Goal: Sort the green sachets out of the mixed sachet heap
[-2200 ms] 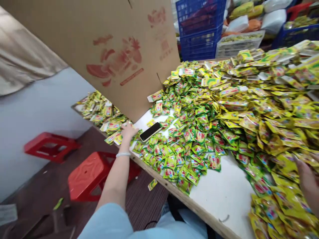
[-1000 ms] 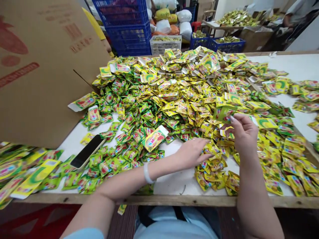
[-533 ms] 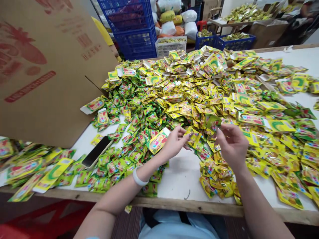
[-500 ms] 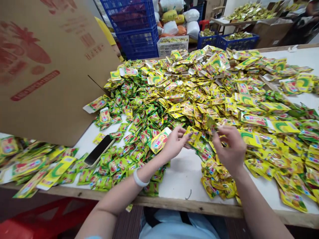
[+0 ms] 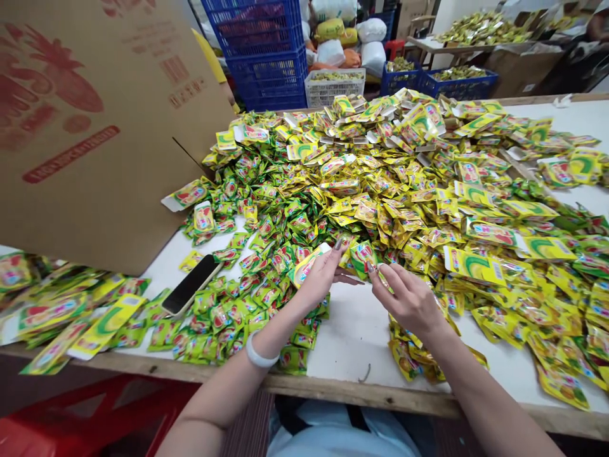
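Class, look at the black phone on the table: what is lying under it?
The phone rests partly on bare white table and partly on green sachets at its lower end. Whatever lies beneath its middle is covered.

A large cardboard sheet [image 5: 95, 127] printed with red fruit is propped on the left of the white table [image 5: 352, 330]. A black phone [image 5: 190, 293] is laid flat just below its edge. Blue crates [image 5: 266, 57] are stacked behind, with a white basket [image 5: 333, 86] beside them and filled sacks [image 5: 352, 38] behind it. A red stool [image 5: 71, 419] is seen under the table.
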Available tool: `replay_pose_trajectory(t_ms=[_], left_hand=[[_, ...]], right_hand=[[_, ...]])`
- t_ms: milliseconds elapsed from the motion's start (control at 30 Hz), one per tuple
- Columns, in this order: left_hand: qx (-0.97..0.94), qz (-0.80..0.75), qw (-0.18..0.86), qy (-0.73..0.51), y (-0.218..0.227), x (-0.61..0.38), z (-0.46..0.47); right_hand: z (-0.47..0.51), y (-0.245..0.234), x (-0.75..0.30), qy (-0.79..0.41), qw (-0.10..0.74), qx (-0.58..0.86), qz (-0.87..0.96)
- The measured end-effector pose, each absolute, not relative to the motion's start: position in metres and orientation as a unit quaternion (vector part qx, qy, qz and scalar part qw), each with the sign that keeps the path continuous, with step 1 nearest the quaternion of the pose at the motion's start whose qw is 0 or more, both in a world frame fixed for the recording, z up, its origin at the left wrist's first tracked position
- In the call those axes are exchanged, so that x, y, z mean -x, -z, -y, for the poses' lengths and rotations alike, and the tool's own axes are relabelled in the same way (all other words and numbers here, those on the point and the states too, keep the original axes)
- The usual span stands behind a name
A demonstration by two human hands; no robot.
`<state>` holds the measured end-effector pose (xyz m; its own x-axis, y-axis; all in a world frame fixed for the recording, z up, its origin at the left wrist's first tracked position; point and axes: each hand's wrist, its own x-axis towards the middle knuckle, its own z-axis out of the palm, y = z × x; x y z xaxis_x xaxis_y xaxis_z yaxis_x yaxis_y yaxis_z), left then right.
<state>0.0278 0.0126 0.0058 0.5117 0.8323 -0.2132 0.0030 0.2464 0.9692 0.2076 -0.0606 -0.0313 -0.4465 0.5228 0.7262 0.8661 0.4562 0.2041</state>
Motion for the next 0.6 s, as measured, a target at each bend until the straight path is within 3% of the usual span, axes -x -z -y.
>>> replay_pose_trajectory(t_ms=[233, 333, 500, 600], left_hand=[[-0.533, -0.369, 0.685, -0.333, 0.001, -0.039, 0.002], [-0.542, -0.356, 0.681, -0.341, 0.014, -0.037, 0.0], [-0.598, -0.345, 0.654, -0.31, 0.02, -0.025, -0.004], [-0.667, -0.336, 0.592, -0.304, 0.019, -0.02, 0.004]], right_hand=[[0.062, 0.038, -0.193, 0.31, 0.307, 0.436, 0.787], [0.063, 0.031, -0.19, 0.26, 0.327, 0.42, 0.806], [0.059, 0.024, -0.203, -0.009, 0.516, 0.495, 0.699], [0.056, 0.031, -0.213, -0.278, 0.497, 0.484, 0.664]])
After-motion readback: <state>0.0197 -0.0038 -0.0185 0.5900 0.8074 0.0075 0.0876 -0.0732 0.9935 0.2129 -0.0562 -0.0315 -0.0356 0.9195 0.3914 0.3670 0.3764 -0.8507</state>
